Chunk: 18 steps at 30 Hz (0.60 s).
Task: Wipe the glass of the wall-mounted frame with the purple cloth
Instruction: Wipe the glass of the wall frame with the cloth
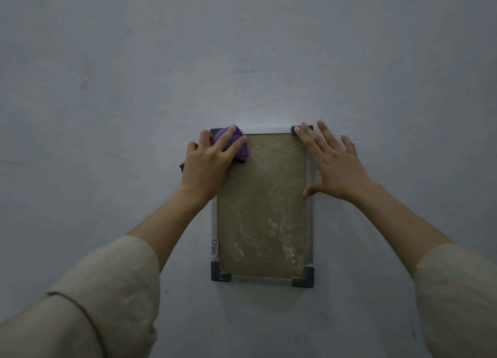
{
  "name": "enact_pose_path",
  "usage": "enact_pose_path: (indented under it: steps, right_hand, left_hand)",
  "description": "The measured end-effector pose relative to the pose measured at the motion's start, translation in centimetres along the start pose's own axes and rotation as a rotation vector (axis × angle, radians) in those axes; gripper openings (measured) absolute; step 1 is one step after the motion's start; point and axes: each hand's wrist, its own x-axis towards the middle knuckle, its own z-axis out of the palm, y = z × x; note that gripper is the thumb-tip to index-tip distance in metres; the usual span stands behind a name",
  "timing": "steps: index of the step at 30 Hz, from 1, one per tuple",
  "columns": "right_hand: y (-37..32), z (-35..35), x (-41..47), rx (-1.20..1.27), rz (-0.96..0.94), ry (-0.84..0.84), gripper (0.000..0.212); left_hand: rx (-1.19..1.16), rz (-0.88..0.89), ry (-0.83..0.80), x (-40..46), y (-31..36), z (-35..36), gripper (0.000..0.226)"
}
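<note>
Hands (212, 158) (333, 161) flat against frame (309, 223)

left hand (208, 159) pressing purple cloth (236, 145) at frame (309, 223) top-left corner, open glass (262, 209) below and right of it, right hand (332, 164) blocking the right edge
</note>
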Motion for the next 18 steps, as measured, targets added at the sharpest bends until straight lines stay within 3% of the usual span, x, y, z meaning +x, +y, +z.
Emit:
enact_pose_path:
  steps: [5,7,10,14,16,18]
  right_hand:
    - [0.7,0.2,0.2,0.093,0.029,0.017,0.139]
    - [0.9,0.4,0.2,0.079,0.02,0.029,0.138]
    - [1.0,0.5,0.2,0.08,0.002,0.038,0.138]
    - [0.9,0.5,0.2,0.114,0.01,0.033,0.14]
    - [0.9,0.5,0.3,0.133,0.012,0.035,0.14]
    - [0.9,0.5,0.2,0.137,0.011,0.038,0.139]
  left_hand:
    - [0.043,0.484,0.072,0.9,4.2,-0.1,0.061]
    - [0.097,0.573,0.062,1.4,4.8,0.0,0.06]
    - [0.11,0.466,0.092,2.1,3.2,0.1,0.058]
    - [-0.022,0.117,0.026,2.5,3.0,-0.3,0.052]
    - [-0.058,0.166,0.013,2.7,4.3,-0.2,0.055]
    - [-0.067,0.389,-0.012,3.0,5.5,-0.2,0.059]
